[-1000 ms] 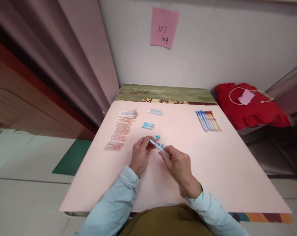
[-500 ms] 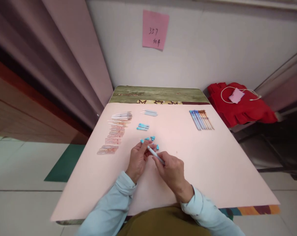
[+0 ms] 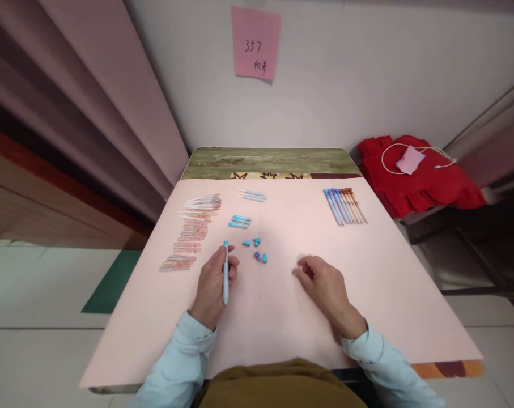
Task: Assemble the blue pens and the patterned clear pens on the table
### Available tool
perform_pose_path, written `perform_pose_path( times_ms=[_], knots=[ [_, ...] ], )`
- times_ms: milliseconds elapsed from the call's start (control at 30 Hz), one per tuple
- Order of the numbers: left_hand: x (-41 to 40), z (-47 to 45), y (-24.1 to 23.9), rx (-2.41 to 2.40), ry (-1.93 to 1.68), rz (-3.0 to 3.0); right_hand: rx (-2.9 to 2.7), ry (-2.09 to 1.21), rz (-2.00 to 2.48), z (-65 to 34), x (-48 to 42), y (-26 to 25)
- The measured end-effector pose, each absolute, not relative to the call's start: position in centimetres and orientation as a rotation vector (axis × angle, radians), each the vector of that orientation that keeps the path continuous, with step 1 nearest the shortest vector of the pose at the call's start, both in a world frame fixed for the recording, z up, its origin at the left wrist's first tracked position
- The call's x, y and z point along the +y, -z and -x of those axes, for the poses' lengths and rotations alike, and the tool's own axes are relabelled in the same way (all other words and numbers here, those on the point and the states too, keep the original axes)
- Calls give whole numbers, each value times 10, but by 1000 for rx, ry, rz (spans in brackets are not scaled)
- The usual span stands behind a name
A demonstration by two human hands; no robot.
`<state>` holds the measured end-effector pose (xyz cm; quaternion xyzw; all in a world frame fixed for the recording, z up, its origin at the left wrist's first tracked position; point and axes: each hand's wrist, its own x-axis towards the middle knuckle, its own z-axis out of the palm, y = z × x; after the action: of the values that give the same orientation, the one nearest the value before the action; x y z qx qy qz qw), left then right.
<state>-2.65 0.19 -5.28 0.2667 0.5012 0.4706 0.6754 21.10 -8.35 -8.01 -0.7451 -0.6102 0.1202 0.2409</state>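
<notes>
My left hand (image 3: 212,283) grips a light blue pen (image 3: 225,272), held upright with its tip pointing away from me. My right hand (image 3: 325,286) rests on the pink table sheet (image 3: 282,317) to the right, fingers curled in, fingertips close to a small pale thing (image 3: 302,259) I cannot make out. Several small blue caps (image 3: 257,249) lie loose between and beyond the hands. Short blue pen parts (image 3: 239,221) lie farther back.
A row of clear pink-patterned pen barrels (image 3: 191,235) runs down the left side. Pale refills (image 3: 251,195) lie at the back. Finished blue and brown pens (image 3: 345,205) are lined up at the back right. A red cloth with a white cable (image 3: 418,173) sits beside the table.
Both hands held the pen together before. Now the right hand has let go and moved right, and the left hand holds the pen alone, turned upright.
</notes>
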Motion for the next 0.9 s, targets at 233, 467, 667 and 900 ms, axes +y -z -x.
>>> perform_pose_path(
  times_ms=[233,467,667,900],
  knots=[
    [7,28,48,1145,-993,-487,-1728,-358,2052,-197,-63,76],
    [14,15,44,1020,-928,-342,-1787,-420,1940,-167,-9,70],
    [3,10,41,920,-870,-462,-1557,-561,1777,-162,-7,72],
    [-4,-1,33,810,-741,-553,-990,-1636,1087,-151,-9,45]
  ],
)
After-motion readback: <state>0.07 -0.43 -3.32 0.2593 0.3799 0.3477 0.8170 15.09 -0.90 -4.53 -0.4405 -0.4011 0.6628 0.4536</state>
